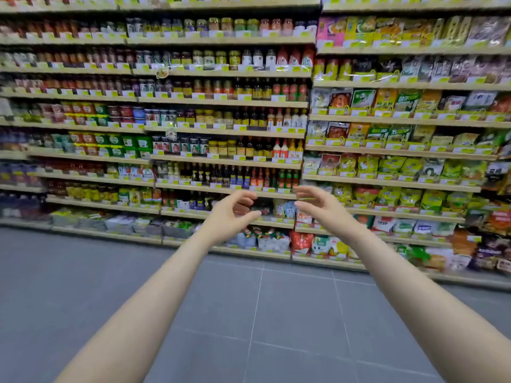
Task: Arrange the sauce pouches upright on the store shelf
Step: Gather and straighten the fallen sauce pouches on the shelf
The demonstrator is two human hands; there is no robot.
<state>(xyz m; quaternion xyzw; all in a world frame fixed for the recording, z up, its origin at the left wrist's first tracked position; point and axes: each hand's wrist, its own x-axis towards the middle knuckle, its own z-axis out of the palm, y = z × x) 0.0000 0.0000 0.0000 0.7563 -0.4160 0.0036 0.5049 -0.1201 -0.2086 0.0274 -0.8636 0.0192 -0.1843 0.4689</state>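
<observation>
We hold both hands out toward the store shelf [226, 190], nothing in either: left hand [231, 214] w/ fingers curled loosely, thumb apart from them, grip vacant; right hand [318, 207] likewise part-curled, grip vacant. The sauce pouches [265, 207] appear to sit on the tier just beyond and between the two grips, w/ more pouches [264, 237] one tier below; view is blurred, so ID is approx. Handling est.: pouches are soft, light-to-moderate, film likely slick, contents shift and slump. Take hold at the upper side edges or top seal, not the belly; avoid squeezing. Edges: shelf lip w/ price tags [283, 190] runs just above the grips; tier above limits lift height. Open room: the floor [249, 313] below the grips gives room for the forearms; neighbours beside are packed close.
</observation>
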